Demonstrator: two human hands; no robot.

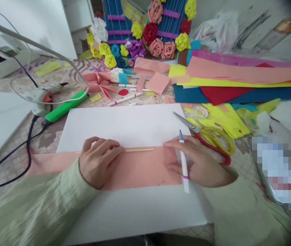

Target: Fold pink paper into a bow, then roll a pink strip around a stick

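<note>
A strip of peach-coloured paper (145, 171) lies across a white sheet (125, 124). Along its far edge runs a thin wooden stick (140, 149). My left hand (98, 160) rests on the paper with curled fingers and pinches or presses the stick, whose middle it hides. At the strip's right end, my right hand (196, 160) holds a white marker (183, 160) across its fingers, the blue-grey tip pointing away from me; its fingertips reach the paper. Just beyond that hand lie scissors (199, 129) with red and yellow handles.
A glue gun (41, 100) with cables and a green box cutter-like tool (67, 106) lie at the left. Behind stands a blue piece with paper flowers (150, 32). Coloured paper sheets (237, 76), yellow scraps (224, 118) and a tape roll (200, 112) are at the right.
</note>
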